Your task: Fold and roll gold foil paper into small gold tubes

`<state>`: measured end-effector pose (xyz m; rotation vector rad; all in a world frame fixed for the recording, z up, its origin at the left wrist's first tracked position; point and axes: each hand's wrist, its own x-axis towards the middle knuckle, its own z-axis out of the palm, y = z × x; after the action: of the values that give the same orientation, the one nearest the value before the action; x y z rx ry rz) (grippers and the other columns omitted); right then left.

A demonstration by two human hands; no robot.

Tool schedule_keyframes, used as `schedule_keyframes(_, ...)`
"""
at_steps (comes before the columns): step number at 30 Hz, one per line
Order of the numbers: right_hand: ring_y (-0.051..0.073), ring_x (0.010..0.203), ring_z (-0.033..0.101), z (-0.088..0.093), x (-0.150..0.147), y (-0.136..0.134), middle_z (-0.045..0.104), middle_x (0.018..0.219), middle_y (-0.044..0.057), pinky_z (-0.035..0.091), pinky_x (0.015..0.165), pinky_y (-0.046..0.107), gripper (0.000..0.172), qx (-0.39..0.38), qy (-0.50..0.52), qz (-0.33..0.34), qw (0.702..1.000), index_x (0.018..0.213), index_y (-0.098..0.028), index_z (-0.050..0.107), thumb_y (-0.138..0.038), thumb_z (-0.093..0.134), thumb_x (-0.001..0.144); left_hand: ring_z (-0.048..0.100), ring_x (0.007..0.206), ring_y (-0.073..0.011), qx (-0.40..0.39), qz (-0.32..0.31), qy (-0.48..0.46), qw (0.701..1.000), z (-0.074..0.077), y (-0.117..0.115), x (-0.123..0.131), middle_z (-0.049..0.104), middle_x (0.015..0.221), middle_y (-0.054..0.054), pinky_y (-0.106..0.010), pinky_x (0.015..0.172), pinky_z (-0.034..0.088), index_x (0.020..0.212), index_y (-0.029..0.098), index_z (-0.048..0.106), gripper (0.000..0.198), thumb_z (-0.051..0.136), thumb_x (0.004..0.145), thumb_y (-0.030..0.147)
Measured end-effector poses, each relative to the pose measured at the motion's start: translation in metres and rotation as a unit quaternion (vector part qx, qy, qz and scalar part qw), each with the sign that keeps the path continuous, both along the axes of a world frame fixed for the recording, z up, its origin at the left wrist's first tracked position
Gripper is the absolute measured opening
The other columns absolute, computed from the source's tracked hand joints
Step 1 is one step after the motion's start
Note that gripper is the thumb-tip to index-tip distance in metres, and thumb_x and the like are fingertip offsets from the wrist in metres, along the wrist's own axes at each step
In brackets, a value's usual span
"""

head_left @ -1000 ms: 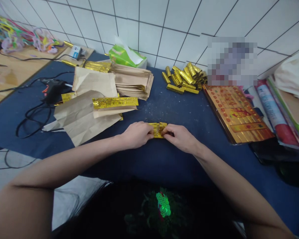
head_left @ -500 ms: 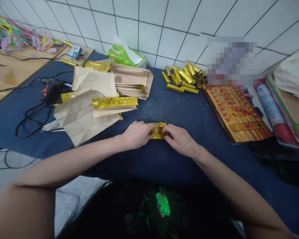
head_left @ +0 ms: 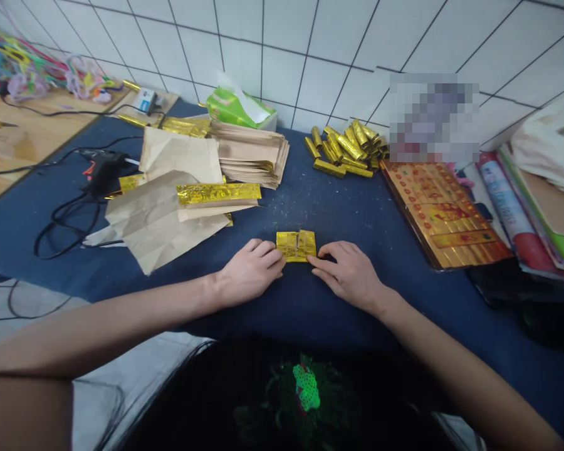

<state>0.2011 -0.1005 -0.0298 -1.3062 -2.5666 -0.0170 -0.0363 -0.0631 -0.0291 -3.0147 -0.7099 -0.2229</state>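
Observation:
A small folded piece of gold foil paper (head_left: 296,246) lies flat on the dark blue cloth in front of me, its two side flaps meeting near the middle. My left hand (head_left: 255,269) has its fingers curled at the lower left corner of the paper, holding that edge. On the other side, my right hand (head_left: 350,272) bends its thumb and fingers in a loose pinch at the lower right corner. Most of the paper's face shows between the hands; the undersides of the fingertips are hidden.
Rolled gold paper tubes (head_left: 350,147) are heaped by the tiled wall. Brown paper sheets (head_left: 157,216), a paper stack (head_left: 251,147) and a tissue pack (head_left: 237,106) lie left of them. A glue gun (head_left: 103,169) with a cord is farther left. A gold-red printed pack (head_left: 449,213) lies right.
Both hands have drawn slightly outward and down from the folded gold paper, uncovering more of it. The paper stays in nearly the same place.

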Motion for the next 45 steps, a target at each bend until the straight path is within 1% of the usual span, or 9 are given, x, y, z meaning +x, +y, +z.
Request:
schedule_keyframes(2,0.023,0.094,0.054,0.0,-0.001,-0.005,0.062,0.1,0.01,0.042,0.083,0.042,0.023,0.02,-0.012,-0.003,1.0,0.102,-0.02,0.065,-0.026,0.051,0.084,0.044,0.107,-0.025,0.01,0.019,0.0,1.0,0.002,-0.008,-0.002,0.058,0.11,-0.01,-0.041,0.092,0.033,0.11,0.012,0.056,0.029,0.044,0.088,0.029)
schedule_keyframes(5,0.028,0.114,0.047,-0.002,-0.002,-0.01,0.059,0.118,0.01,0.031,0.096,0.053,0.027,0.03,-0.023,0.005,0.999,0.108,-0.02,0.062,-0.024,0.051,0.084,0.041,0.114,-0.0278,0.005,0.039,0.022,0.999,0.005,-0.019,-0.001,0.057,0.115,-0.011,-0.046,0.101,0.024,0.112,0.011,0.055,0.038,0.048,0.086,0.038)
schedule_keyframes(10,0.028,0.123,0.042,-0.004,-0.001,-0.013,0.056,0.125,0.006,0.023,0.099,0.062,0.032,0.01,-0.017,0.008,1.0,0.118,-0.023,0.055,-0.023,0.047,0.087,0.038,0.119,-0.0283,-0.014,0.049,0.031,0.998,0.006,-0.024,-0.002,0.054,0.121,-0.014,-0.05,0.104,0.021,0.119,0.012,0.051,0.049,0.046,0.085,0.046)
schedule_keyframes(15,0.028,0.116,0.047,-0.002,-0.006,-0.01,0.061,0.117,0.007,0.029,0.097,0.059,0.026,0.033,-0.002,-0.005,0.999,0.107,-0.022,0.063,-0.019,0.05,0.084,0.045,0.109,-0.0255,-0.001,0.042,0.032,0.999,0.006,-0.015,0.001,0.059,0.109,-0.011,-0.046,0.098,0.028,0.11,0.013,0.056,0.032,0.046,0.087,0.034)
schedule_keyframes(19,0.023,0.094,0.054,0.0,-0.012,0.0,0.064,0.097,0.011,0.045,0.083,0.044,0.017,0.033,0.028,-0.011,0.999,0.087,-0.017,0.068,-0.017,0.052,0.082,0.05,0.092,-0.0247,0.009,0.024,0.033,0.999,0.01,-0.003,0.011,0.059,0.089,-0.01,-0.037,0.078,0.04,0.086,0.012,0.062,0.021,0.045,0.087,0.025)
schedule_keyframes(22,0.021,0.085,0.055,0.0,-0.013,0.007,0.062,0.088,0.008,0.048,0.075,0.038,0.015,0.004,0.048,0.009,0.999,0.082,-0.017,0.067,-0.017,0.052,0.082,0.05,0.086,-0.0236,0.0,0.014,0.024,1.0,0.009,0.003,0.015,0.057,0.084,-0.009,-0.034,0.068,0.041,0.076,0.013,0.061,0.02,0.046,0.086,0.021)
schedule_keyframes(29,0.02,0.084,0.055,0.001,-0.011,0.012,0.063,0.087,0.009,0.047,0.08,0.037,0.021,0.023,0.034,0.068,0.997,0.084,-0.013,0.064,-0.012,0.044,0.085,0.052,0.085,-0.0194,-0.029,-0.016,-0.003,0.999,0.002,0.007,0.016,0.058,0.088,-0.009,-0.031,0.075,0.045,0.086,0.01,0.059,0.018,0.042,0.087,0.015)
schedule_keyframes(36,0.021,0.082,0.055,-0.003,-0.014,0.014,0.063,0.083,0.011,0.047,0.08,0.038,0.024,0.073,0.001,0.093,0.993,0.082,-0.011,0.063,-0.008,0.04,0.084,0.052,0.085,-0.0213,-0.018,-0.01,0.025,0.999,0.01,0.007,0.02,0.057,0.087,-0.01,-0.031,0.073,0.047,0.087,0.009,0.057,0.016,0.042,0.083,0.008)
schedule_keyframes(45,0.019,0.081,0.055,-0.014,-0.015,0.016,0.064,0.083,0.01,0.049,0.076,0.034,0.019,0.067,0.087,0.029,0.994,0.087,-0.012,0.062,-0.011,0.043,0.085,0.052,0.088,-0.0212,-0.015,-0.004,-0.008,1.0,0.004,0.008,0.021,0.057,0.09,-0.01,-0.033,0.079,0.047,0.091,0.01,0.055,0.017,0.042,0.081,0.007)
